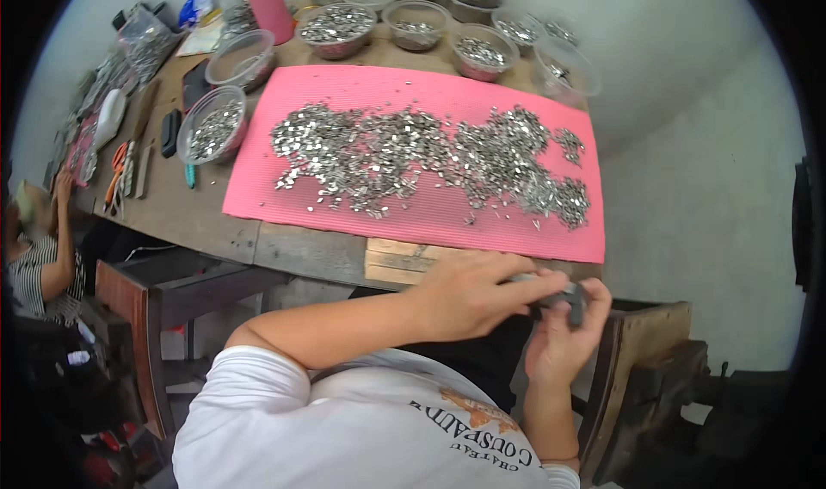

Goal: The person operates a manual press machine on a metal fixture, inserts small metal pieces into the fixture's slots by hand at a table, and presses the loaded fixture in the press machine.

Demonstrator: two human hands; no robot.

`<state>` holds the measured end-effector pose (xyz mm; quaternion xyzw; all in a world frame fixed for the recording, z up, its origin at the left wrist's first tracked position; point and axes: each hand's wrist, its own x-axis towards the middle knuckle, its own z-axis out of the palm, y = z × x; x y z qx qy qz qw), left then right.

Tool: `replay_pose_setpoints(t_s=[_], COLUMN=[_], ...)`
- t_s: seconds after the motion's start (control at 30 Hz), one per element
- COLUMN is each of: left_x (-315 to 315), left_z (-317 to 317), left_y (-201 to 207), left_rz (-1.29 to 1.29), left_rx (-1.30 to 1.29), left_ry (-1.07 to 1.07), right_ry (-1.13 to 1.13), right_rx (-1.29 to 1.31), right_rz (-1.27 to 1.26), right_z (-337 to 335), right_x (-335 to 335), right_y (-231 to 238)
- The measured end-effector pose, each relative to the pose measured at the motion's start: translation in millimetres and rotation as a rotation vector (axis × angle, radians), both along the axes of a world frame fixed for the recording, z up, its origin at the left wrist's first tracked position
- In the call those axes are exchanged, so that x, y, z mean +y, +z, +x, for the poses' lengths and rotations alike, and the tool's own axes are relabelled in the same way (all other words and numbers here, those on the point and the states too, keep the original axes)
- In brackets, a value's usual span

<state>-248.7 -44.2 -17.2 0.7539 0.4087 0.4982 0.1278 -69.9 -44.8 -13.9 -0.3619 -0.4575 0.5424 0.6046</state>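
By one mat [422,227] (pink), two hands [465,294] [559,343] hold one grey piece [576,303].

A wooden counter [202,209] is set beside a pale wall [662,24]; gray floor [688,205] is exposed at right, and dark wooden furniture [131,343] is seen at left.

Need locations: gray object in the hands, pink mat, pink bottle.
Gray object [576,301]: head view, on its exposed right end.
Pink mat [252,194]: head view, on the bare area near its left edge.
Pink bottle [269,9]: head view, on the side of its body.
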Motion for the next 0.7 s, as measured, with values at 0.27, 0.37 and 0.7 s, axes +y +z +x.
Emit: replay_pose_setpoints(t_s=[0.27, 0.37, 0.7], left_x=[-3.4, -11.4, -86.4], left_z=[-38.1, -49.5, -108.0], left_y=[-17.8, -19.2, -44.8], left_rz=[0.014, 0.147, -0.061], left_rx=[0.353, 0.307, -0.788], left_ry=[0.072, 0.134, 0.332], right_ry=[0.169, 0.134, -0.039], right_rx=[-0.355, -0.576, -1.103], right_rz=[0.097, 0.203, 0.392], right_z=[5.2, 9.0, 10.0], right_x=[22.5, 40.4, 55.2], right_y=[-34.9, -29.3, -33.3])
